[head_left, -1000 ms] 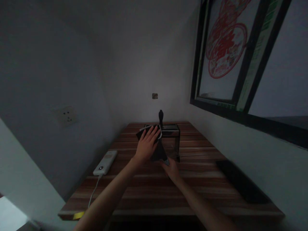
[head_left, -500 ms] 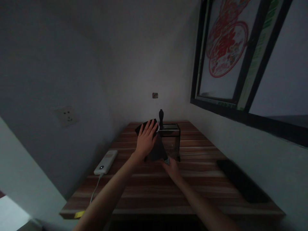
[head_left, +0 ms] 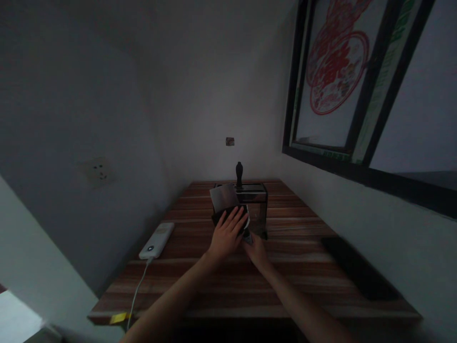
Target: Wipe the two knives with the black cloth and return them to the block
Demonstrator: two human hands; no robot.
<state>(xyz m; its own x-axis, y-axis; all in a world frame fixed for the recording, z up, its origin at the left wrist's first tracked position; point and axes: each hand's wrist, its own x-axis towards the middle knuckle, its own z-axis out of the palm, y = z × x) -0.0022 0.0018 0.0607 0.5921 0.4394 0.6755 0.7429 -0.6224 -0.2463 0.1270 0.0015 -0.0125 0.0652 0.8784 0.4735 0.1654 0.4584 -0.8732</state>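
The room is dim. My left hand (head_left: 227, 234) lies with fingers stretched over a dark folded cloth (head_left: 224, 199) whose top flap now stands up, pale side showing. My right hand (head_left: 256, 251) pinches the cloth's lower corner just right of the left hand. Both hands work right in front of a small clear box (head_left: 257, 206) with a dark knob-shaped piece (head_left: 239, 174) rising behind it, on a wood-grain table (head_left: 228, 281).
A white power bank (head_left: 157, 240) with a cable lies at the table's left edge. A flat dark object (head_left: 357, 271) lies at the right, near the wall. A wall socket (head_left: 98, 172) is on the left wall and a window (head_left: 357, 81) with a red paper cutting on the right.
My left hand has drawn back toward me and down, folding the cloth so that its upper flap stands up. The right hand has stayed at the cloth's lower corner.
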